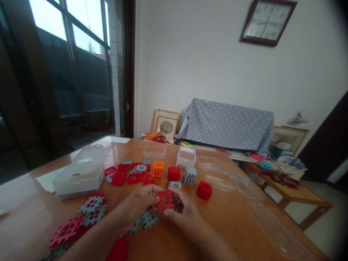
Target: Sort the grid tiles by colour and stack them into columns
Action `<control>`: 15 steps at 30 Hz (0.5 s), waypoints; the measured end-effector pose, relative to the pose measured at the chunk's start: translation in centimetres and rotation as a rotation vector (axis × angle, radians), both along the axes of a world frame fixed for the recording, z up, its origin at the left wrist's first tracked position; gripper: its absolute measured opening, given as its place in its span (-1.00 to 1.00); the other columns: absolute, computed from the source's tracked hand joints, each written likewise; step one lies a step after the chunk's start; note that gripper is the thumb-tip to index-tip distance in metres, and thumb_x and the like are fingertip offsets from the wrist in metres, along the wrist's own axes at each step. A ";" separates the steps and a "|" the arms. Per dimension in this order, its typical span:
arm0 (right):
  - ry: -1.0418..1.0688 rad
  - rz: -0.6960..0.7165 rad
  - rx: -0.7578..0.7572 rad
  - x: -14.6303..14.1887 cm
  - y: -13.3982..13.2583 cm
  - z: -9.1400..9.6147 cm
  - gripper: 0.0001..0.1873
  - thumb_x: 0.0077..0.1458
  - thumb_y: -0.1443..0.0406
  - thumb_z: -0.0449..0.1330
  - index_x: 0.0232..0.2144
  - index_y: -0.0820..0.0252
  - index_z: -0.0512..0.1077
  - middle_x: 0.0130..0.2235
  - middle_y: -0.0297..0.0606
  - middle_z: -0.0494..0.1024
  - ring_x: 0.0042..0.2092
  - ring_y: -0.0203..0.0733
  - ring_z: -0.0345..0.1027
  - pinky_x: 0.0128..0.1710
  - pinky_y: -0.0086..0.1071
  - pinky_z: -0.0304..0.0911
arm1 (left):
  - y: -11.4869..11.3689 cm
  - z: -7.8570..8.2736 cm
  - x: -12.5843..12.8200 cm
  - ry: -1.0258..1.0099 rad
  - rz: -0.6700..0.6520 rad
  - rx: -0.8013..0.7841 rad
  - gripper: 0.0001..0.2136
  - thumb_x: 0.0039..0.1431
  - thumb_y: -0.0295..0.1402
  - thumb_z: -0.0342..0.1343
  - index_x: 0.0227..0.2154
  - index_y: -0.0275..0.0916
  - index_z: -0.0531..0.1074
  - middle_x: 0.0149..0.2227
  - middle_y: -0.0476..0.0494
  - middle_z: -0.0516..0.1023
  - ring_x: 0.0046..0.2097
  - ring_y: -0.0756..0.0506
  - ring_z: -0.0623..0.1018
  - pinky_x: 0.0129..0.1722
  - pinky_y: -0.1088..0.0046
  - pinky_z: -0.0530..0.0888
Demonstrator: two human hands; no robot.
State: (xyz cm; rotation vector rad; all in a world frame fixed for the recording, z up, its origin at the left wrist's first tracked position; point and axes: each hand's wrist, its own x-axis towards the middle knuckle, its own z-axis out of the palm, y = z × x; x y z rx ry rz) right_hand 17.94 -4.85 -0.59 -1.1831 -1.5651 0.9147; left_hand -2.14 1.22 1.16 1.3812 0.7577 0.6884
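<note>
My left hand [138, 204] and my right hand [185, 215] meet over the wooden table [244, 232], both pinching a red waffle-grid tile piece [164, 200] between the fingertips. Grey grid tiles [148, 219] lie flat just under the hands. Beyond them stand finished cubes: an orange cube [157, 169], a red cube [174, 173], a grey cube [189, 175] and another red cube [204, 190]. A grey tile [175, 185] rests just past my fingers.
Loose red and grey tiles [127, 172] spread at the table's middle and more tiles [81, 217] at the left front. A lidded plastic box [80, 175] sits left; clear containers [186, 157] and lids [220, 177] lie behind and right. A low table [288, 188] stands beyond.
</note>
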 end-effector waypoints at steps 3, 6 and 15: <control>-0.142 -0.038 0.088 0.5 -0.1 0.4 -0.47 -0.04 0.23 0.40 0.03 0.03 0.45 -0.10 -0.23 0.56 -0.15 -0.08 0.44 -0.14 -0.25 0.33 | -0.3 0.0 0.1 -0.048 -0.015 -0.028 -0.72 0.16 -0.24 0.18 -0.12 -0.28 0.48 -0.23 -0.14 0.58 -0.30 -0.05 0.46 -0.28 0.44 0.32; -0.187 -0.042 0.127 0.9 0.0 0.5 -0.41 -0.08 0.17 0.44 0.03 0.02 0.45 -0.11 -0.24 0.56 -0.17 -0.09 0.43 -0.16 -0.27 0.31 | -0.6 0.3 0.3 -0.098 -0.039 -0.063 -0.71 0.18 -0.26 0.17 -0.09 -0.29 0.47 -0.21 -0.16 0.58 -0.26 -0.06 0.48 -0.26 0.43 0.33; -0.170 -0.292 0.090 6.2 0.4 2.3 -0.49 0.00 0.10 0.37 0.00 0.09 0.45 -0.27 -0.31 0.53 -0.31 -0.17 0.35 -0.31 -0.33 0.23 | -0.5 0.7 -0.1 -0.059 0.089 -0.033 -0.60 0.22 -0.17 0.15 0.05 -0.23 0.36 -0.18 -0.13 0.57 -0.19 -0.08 0.50 -0.12 0.37 0.37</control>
